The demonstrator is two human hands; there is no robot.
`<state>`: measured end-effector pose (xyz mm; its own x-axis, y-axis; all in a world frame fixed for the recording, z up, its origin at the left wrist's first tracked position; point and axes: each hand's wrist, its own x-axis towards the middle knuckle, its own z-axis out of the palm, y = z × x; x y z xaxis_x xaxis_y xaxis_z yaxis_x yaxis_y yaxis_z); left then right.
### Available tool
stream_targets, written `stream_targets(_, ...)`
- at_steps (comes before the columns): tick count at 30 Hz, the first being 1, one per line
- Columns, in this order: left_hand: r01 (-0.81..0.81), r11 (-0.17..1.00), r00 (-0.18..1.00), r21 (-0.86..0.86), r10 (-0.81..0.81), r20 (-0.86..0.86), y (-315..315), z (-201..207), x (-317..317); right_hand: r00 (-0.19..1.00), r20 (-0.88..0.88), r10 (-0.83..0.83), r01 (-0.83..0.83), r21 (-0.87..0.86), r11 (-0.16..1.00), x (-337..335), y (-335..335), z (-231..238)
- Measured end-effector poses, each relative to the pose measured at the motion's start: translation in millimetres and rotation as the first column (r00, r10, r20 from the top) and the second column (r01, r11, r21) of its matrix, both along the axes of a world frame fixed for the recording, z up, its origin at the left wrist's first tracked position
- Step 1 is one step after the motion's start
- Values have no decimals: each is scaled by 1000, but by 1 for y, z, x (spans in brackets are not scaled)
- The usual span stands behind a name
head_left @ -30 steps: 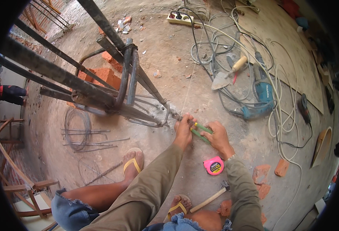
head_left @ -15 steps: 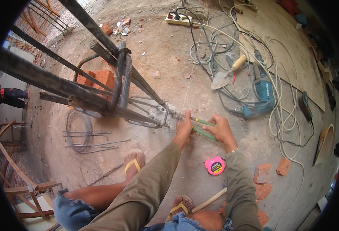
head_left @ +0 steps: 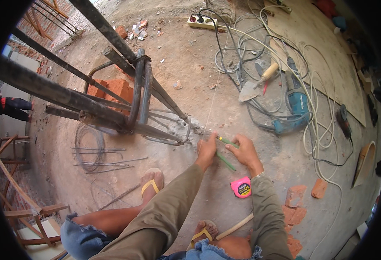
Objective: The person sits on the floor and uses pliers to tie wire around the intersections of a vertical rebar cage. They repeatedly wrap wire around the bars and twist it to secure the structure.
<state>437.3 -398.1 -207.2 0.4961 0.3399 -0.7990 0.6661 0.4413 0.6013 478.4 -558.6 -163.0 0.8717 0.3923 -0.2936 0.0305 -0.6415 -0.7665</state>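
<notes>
The right hand (head_left: pixel 245 151) had its fingers closed on the upper handle of the green-handled pliers (head_left: pixel 226 161). The lower handle slanted down and stood free of the right fingers; half a second earlier its end had met them. The handles had spread wider than in both earlier views.

The left hand (head_left: pixel 207 150) was at the head end of the pliers, just beside the foot of the steel bar cage (head_left: pixel 143 93), its fingers curled; whether they gripped the pliers or the thin string (head_left: pixel 213 97) near them could not be told. The pliers' tips were hidden behind that hand. Its thumb, raised half a second before, lay lower.

The pink tape measure (head_left: pixel 241 187) remained on the floor (head_left: pixel 186 173) below the right hand. The hammer (head_left: pixel 236 226) showed only its handle, the head now covered by the right sleeve (head_left: pixel 268 212). The trowel (head_left: pixel 249 91) and blue drill (head_left: pixel 297 104) had not been moved.
</notes>
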Motion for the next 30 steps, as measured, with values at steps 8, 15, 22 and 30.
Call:
stream_targets(8,-530,779,832,-334,554,-27,-22,3,30,940,184,288,-228,-291,929,-23,-3,32)
stream_targets(15,-451,845,889,-287,455,-58,-21,7,29,940,169,296,-155,-562,812,-3,10,3)
stream_targets(22,-408,744,836,-530,537,110,-9,-5,1,558,-810,177,-33,192,981,7,-4,16)
stream_targets(30,-583,732,797,-353,600,-72,-22,11,34,760,494,422,-21,-629,777,-37,17,26)
